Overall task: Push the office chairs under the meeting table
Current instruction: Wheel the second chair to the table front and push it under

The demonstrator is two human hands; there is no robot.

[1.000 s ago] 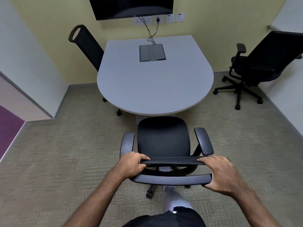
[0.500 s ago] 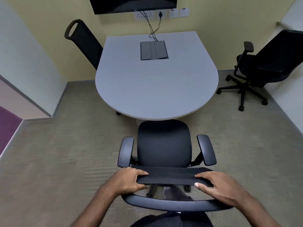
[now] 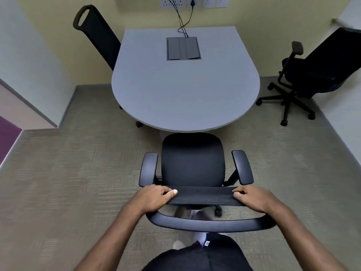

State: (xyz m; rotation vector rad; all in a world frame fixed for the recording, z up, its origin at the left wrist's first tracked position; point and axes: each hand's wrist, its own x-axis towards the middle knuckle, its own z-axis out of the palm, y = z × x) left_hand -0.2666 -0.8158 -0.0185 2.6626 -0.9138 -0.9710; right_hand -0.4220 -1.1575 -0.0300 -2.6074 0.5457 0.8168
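Fingers (image 3: pixel 239 192) of both hands clench the chair's backrest (image 3: pixel 203 198); its seat (image 3: pixel 193 157) has rolled up to the surface (image 3: pixel 185 90) edge, nearly tucked.

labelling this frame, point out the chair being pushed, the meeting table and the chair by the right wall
pushed chair (image 3: pixel 192 159), head view, on its seat
meeting table (image 3: pixel 185 90), head view, bare tabletop
right-wall chair (image 3: pixel 304 75), head view, seat
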